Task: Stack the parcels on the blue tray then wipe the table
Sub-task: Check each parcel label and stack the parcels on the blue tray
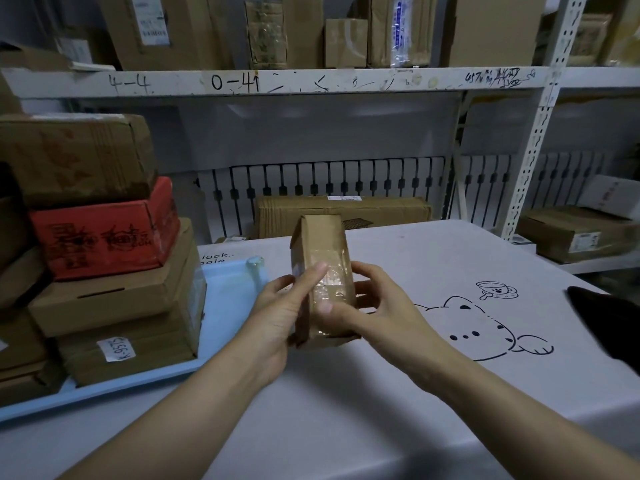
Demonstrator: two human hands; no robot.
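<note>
You've got a small taped brown parcel [320, 271] clamped btwn both hands at frame centre, stood on end: left hand [282, 311] wraps its left face w/ thumb laid across the front tape, right hand [375, 306] cups the right side w/ thumb pressed on the lower front. Two-handed hold looks meant to keep the tall narrow box from tipping while you carry it; its bottom edge seems just clear of the table [346, 410], tho I can't tell for sure. Left of the grip, the blue tray [228, 292] sits at centre-left, its right part bare, probably why you're aiming there. Further left, a stack fills the tray: a labelled flat carton [128, 351] at the base, a wider flat box [114, 296] on it, a red box [104, 230] above, a big brown box [76, 157] on top, broad ones low so it stays steady. At right edge a dark cloth [606, 323] lies on the table, likely for wiping later. Stacking looks nearly done; wipe not begun. Shelves [277, 81] of cartons run across the upper frame.
</note>
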